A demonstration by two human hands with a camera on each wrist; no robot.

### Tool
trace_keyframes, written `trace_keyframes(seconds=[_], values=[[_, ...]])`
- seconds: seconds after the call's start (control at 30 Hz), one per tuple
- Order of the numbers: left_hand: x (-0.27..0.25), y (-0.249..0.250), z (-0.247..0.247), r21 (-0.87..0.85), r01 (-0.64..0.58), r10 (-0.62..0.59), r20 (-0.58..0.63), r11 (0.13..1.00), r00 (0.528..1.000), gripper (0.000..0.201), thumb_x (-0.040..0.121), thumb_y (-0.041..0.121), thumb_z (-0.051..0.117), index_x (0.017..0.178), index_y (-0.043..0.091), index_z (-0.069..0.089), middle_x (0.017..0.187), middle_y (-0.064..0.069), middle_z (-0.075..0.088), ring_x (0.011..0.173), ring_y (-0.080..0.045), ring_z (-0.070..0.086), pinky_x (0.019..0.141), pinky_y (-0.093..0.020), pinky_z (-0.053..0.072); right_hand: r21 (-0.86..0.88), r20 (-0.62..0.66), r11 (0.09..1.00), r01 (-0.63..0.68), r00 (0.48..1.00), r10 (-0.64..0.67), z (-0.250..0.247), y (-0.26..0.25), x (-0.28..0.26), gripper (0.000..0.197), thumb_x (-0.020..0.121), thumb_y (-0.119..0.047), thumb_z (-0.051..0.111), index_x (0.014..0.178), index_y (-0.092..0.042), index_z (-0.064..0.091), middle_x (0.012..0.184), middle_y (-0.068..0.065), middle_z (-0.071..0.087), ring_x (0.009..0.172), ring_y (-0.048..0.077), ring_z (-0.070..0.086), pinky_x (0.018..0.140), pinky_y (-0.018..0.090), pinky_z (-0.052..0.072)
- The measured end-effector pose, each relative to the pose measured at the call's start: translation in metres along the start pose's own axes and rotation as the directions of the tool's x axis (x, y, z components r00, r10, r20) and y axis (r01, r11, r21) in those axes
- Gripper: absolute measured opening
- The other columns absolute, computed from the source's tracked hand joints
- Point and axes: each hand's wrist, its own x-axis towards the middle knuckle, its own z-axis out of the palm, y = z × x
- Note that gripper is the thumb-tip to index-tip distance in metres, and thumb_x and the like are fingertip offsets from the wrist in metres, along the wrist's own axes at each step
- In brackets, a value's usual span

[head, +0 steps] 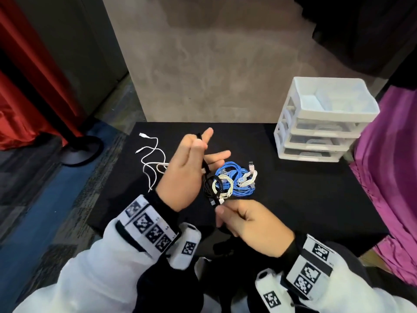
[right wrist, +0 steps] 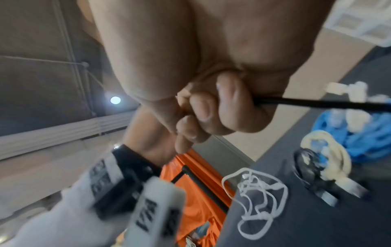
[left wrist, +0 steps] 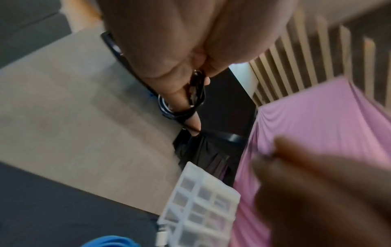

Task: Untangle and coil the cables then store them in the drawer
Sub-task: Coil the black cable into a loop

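Left hand (head: 187, 175) raised above the black table (head: 304, 199), black cable (left wrist: 180, 110) wound round its fingers and clamped there; right hand (head: 252, 224) fisted on the same cable's free run; blue cable bundle (head: 239, 181), cream coil (head: 224, 186) and loose white cable (head: 153, 159) lie on the table; 4-tier drawer unit (head: 322, 123) stands at the far right corner.

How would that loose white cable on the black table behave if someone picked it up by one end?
Probably floppy: the loose white cable lies in irregular wavy loops on the black table, so it would likely dangle and swing. It looks thin, so likely light. Its loops cross each other in the right wrist view, so it may snag on itself when lifted.
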Motion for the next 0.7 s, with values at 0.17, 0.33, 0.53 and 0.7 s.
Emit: trace_keyframes(seconds=[0.17,0.33,0.53,0.7], values=[[-0.008,-0.029,-0.013,0.549,-0.147,0.042,0.200,0.823,0.979,0.026,0.108,0.035,0.035,0.095,0.014,0.043,0.140,0.003,0.060,0.092,-0.014,0.075,0.078,-0.034,0.060,-0.094,-0.031,0.982,0.161,0.986,-0.165,-0.034,-0.037,-0.005,0.025,0.101,-0.026,0.060,0.079,-0.017,0.069,0.065,0.002,0.060,0.064,0.023,0.053,0.066,0.035,0.044],[-0.028,-0.022,-0.006,0.446,0.024,-0.171,0.292,0.895,0.941,0.030,0.104,0.038,0.035,0.091,0.019,0.055,0.069,-0.019,0.064,0.043,-0.027,0.050,0.053,-0.029,0.041,-0.019,-0.201,0.974,0.227,0.953,-0.226,-0.080,-0.045,0.007,0.014,0.096,-0.014,0.072,0.083,-0.016,0.076,0.077,0.014,0.071,0.068,0.029,0.059,0.068,0.040,0.048],[-0.035,0.003,0.008,-0.040,0.212,-0.182,0.372,0.977,0.910,0.034,0.108,0.024,0.034,0.094,0.004,0.058,0.057,-0.013,0.051,0.037,-0.010,0.026,0.044,-0.019,0.030,0.104,-0.319,0.980,0.171,0.939,-0.130,-0.087,-0.019,0.028,0.015,0.094,-0.023,0.072,0.085,-0.013,0.076,0.066,0.013,0.060,0.062,0.011,0.049,0.063,0.021,0.040],[-0.016,0.015,0.002,-0.373,0.202,-0.125,0.222,0.906,0.967,0.031,0.110,0.027,0.026,0.089,0.016,0.046,0.128,-0.023,0.067,0.045,-0.006,0.042,0.050,-0.019,0.042,0.110,-0.170,0.993,0.038,0.985,-0.018,-0.028,0.004,0.019,0.029,0.109,-0.025,0.051,0.096,-0.020,0.077,0.060,0.001,0.051,0.049,0.002,0.039,0.053,0.012,0.033]])
